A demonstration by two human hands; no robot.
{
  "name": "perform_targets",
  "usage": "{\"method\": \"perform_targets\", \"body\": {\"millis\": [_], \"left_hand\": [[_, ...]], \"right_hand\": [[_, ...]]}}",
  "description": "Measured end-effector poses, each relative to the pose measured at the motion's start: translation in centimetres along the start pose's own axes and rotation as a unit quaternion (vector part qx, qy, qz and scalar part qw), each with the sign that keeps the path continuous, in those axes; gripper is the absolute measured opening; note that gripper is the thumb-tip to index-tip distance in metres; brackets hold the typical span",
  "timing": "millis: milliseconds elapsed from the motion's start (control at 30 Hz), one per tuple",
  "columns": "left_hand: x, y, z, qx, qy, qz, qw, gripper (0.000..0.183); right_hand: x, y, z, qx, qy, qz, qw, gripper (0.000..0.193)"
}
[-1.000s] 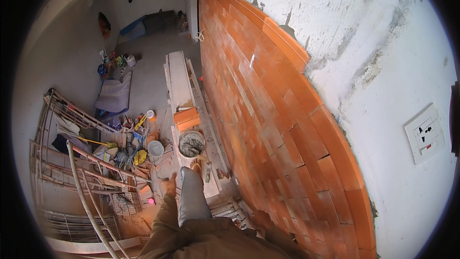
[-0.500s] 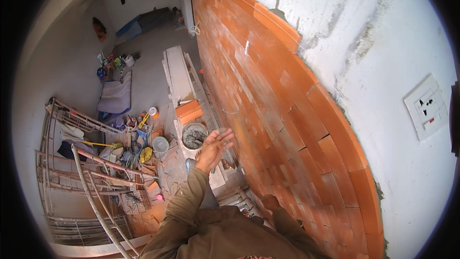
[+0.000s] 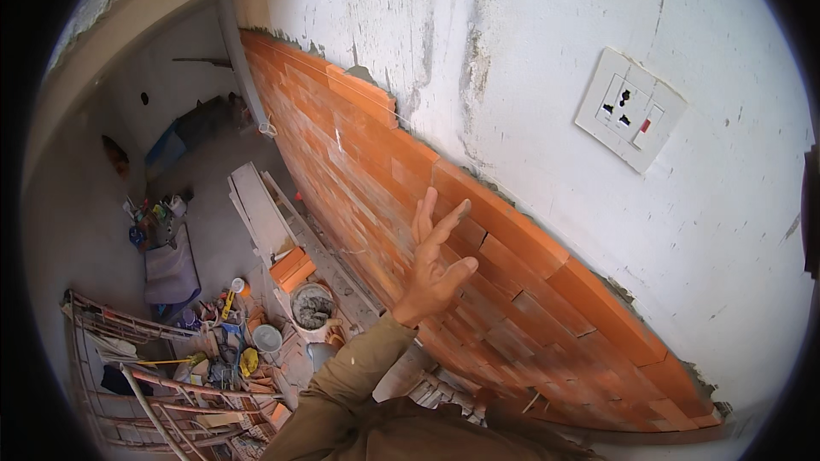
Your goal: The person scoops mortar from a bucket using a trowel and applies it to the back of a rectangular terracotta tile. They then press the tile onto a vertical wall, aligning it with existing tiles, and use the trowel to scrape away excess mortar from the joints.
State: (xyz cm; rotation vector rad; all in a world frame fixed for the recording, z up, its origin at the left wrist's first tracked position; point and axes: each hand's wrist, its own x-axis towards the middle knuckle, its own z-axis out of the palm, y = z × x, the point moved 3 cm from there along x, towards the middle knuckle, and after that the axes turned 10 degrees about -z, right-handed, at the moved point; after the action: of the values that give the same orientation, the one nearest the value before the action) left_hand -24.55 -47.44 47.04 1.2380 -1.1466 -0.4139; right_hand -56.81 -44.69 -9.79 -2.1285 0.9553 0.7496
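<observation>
My left hand (image 3: 431, 282) is raised in front of the orange tiled wall (image 3: 393, 175), its fingers stretched and apart with nothing in them. Whether the fingertips touch the wall cannot be made out. The tiles are laid in staggered rows, and one short tile (image 3: 363, 96) stands above the top row. A thin string runs along the upper tile edge. My right hand is hidden; only a dark, blurred part of its sleeve shows at the bottom. Below my left forearm sits a bucket of grey mortar (image 3: 313, 307), beside a small stack of orange tiles (image 3: 292, 269).
A white socket plate (image 3: 630, 109) is set in the stained white wall above the tiles. Planks (image 3: 260, 209) stretch away beside the tiled wall. Metal scaffold frames (image 3: 154, 376) stand at lower left, near a pale bucket (image 3: 267, 339) and scattered tools. A purple mat (image 3: 171, 269) lies farther off.
My view has turned toward the wall on the right. My left hand has come up from above the mortar bucket to the tiles, its fingers spreading. My right hand has gone out of sight.
</observation>
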Motion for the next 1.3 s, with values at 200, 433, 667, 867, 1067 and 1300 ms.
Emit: {"method": "perform_targets", "body": {"millis": [200,433,667,867,1067,1300], "left_hand": [[2.2,0.8,4.3,0.09,0.062,0.005,0.994,0.076],[4.0,0.5,4.8,0.163,0.063,0.014,0.985,0.078],[4.3,1.9,4.3,0.419,0.1,0.074,0.899,0.082],[3.6,1.4,3.8,0.429,0.113,0.089,0.892,0.083],[1.7,-1.3,4.3,0.36,0.123,0.068,0.922,0.086],[-3.3,-5.8,2.8,0.342,0.093,-0.026,0.935,0.079]], "right_hand": [[3.9,2.8,1.1,-0.125,0.026,-0.092,0.988,0.04],[5.3,1.9,1.9,-0.035,0.019,-0.071,0.997,0.044],[5.0,5.0,2.7,-0.052,-0.009,-0.049,0.997,0.052],[3.9,5.5,2.1,-0.069,-0.034,-0.043,0.996,0.054],[0.7,1.7,-2.0,-0.001,-0.029,-0.039,0.999,0.054],[-7.7,-9.3,-11.8,0.133,-0.037,-0.037,0.99,0.058]]}}
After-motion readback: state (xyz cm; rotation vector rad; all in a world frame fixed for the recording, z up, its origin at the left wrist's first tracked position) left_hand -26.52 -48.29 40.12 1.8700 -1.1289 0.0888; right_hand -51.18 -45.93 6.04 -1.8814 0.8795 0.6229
